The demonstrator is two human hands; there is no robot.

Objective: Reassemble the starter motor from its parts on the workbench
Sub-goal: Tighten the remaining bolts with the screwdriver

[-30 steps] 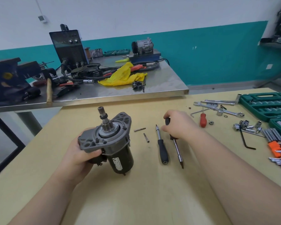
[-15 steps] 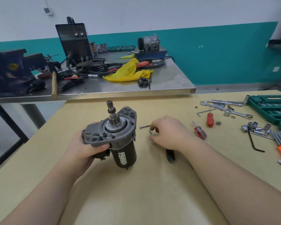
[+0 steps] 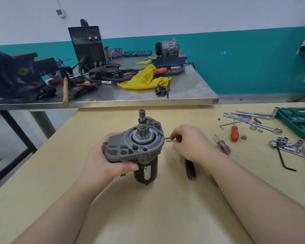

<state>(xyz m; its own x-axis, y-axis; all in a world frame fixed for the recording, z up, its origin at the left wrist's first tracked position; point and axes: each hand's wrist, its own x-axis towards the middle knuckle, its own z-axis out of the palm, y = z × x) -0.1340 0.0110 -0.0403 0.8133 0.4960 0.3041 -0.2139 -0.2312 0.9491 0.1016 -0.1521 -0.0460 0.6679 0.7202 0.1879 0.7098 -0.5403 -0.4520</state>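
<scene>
The starter motor (image 3: 139, 148) stands upright on the yellow workbench (image 3: 148, 208), grey nose housing and pinion shaft on top, black body below. My left hand (image 3: 104, 161) grips its housing from the left, thumb across the front edge. Just right of the motor, my right hand (image 3: 188, 143) pinches two thin metal pins (image 3: 168, 139) whose ends stick out toward the housing. A black screwdriver handle (image 3: 190, 169) lies on the bench, partly hidden under my right wrist.
Right of my hand lie a small red screwdriver (image 3: 222, 145), a red-handled tool (image 3: 234, 133), wrenches (image 3: 253, 123), sockets (image 3: 285, 143), a black hex key (image 3: 283, 160) and a green socket case (image 3: 299, 120). A steel table (image 3: 113, 95) with a welder, vise and yellow cloth stands behind.
My right hand let go of the black-handled screwdriver, moved left and picked the two pins off the bench. The left hand turned the motor more upright.
</scene>
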